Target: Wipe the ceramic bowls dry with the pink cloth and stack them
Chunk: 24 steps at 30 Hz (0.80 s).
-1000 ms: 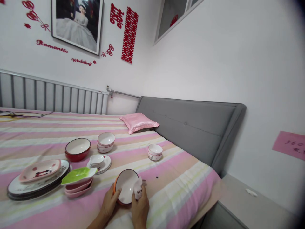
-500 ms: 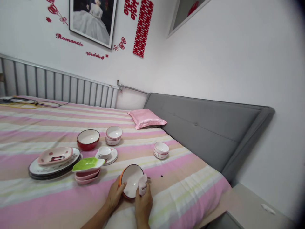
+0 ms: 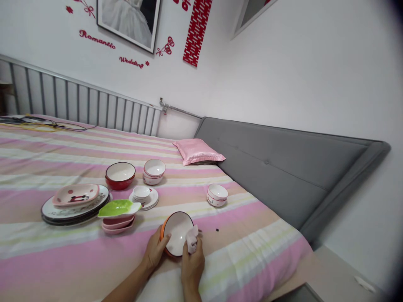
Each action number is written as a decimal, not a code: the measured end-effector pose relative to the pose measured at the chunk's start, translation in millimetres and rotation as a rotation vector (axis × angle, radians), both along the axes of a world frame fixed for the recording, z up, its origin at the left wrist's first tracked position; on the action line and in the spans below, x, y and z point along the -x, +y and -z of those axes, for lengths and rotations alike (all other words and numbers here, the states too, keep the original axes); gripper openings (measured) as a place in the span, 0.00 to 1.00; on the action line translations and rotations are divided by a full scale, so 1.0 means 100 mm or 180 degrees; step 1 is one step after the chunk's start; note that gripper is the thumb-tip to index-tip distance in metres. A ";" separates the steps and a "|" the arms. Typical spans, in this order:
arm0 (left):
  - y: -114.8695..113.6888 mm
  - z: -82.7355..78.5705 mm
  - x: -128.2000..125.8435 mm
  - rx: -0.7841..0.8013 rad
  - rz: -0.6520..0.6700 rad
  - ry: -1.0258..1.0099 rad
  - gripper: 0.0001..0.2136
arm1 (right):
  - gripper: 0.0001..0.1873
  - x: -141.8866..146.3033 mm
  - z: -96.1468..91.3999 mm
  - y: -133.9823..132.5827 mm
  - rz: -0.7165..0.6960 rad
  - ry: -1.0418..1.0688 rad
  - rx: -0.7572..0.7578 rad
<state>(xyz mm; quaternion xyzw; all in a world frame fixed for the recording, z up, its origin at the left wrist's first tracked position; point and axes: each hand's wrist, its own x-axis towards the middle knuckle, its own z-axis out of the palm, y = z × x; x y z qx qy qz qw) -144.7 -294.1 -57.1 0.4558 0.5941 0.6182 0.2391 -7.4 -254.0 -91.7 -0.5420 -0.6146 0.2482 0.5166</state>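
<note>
Fingers of the left hand [image 3: 155, 251] curl over the near-left rim of the orange bowl [image 3: 176, 228], tilted on the striped bed [image 3: 252, 251]; the right hand [image 3: 192, 264] presses a white cloth [image 3: 191, 241] inside. Glazed, probably slick and breakable, it is best gripped by the rim

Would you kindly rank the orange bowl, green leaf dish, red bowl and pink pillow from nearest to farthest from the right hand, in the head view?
1. Orange bowl, under the right hand, which presses a cloth into it.
2. Green leaf dish, to the left.
3. Red bowl, farther back left.
4. Pink pillow, against the headboard.
</note>
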 end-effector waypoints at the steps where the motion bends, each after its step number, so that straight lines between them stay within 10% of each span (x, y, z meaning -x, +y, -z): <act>1: 0.00 0.00 0.00 0.0002 0.0007 -0.0009 0.24 | 0.24 0.01 0.02 0.00 0.0033 0.0037 -0.0035; 10: 0.02 -0.02 0.02 -0.0044 0.0011 -0.0354 0.22 | 0.29 0.02 -0.10 -0.07 -0.0009 0.0603 0.0050; 18: 0.11 0.05 0.09 -0.0102 -0.0254 -0.1411 0.19 | 0.37 -0.12 -0.23 0.15 -0.0457 0.1896 0.1155; 24: 0.22 0.12 0.11 -0.0106 -0.0709 -0.2167 0.19 | 0.34 -0.32 -0.80 0.64 -0.0772 0.1889 0.1363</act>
